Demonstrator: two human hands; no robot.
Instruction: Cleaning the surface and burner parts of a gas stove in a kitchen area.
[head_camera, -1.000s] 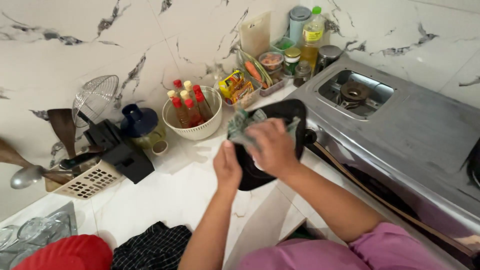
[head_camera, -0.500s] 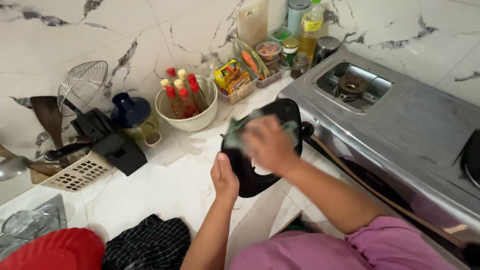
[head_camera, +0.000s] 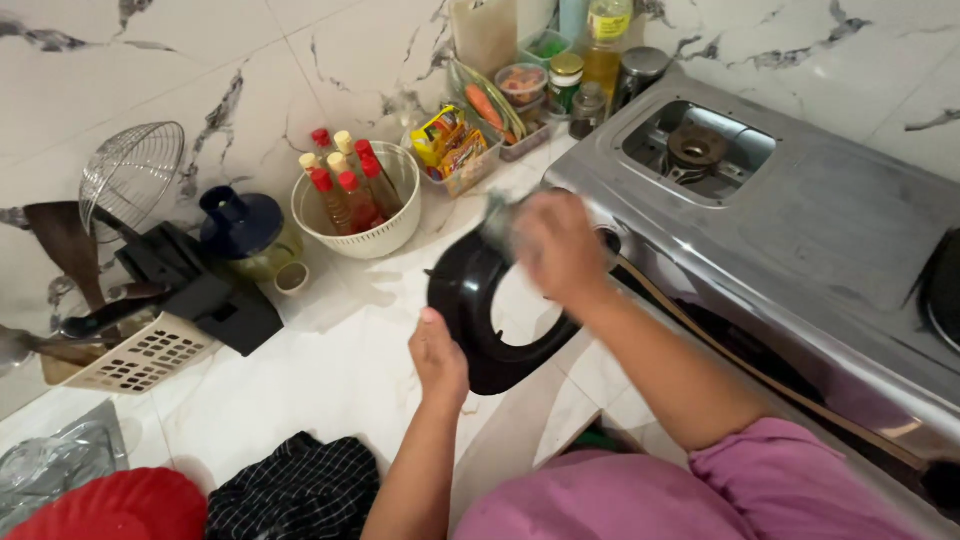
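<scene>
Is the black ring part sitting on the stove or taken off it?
Taken off: the left hand holds the black ring over the counter, beside the stove.

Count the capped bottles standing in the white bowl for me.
6, all upright in the white bowl by the wall: four red-capped at and, two pale-capped at and. More could be hidden behind them.

Both forearms are bare from wrist to past the elbow. The left hand (head_camera: 438, 352) and the right hand (head_camera: 557, 243) carry no rings, watch or gloves that I can make out, though the right is blurred. A loose pink-purple top (head_camera: 700, 490) covers the torso, its short sleeve (head_camera: 790, 470) bunched in soft folds at the right upper arm.
</scene>
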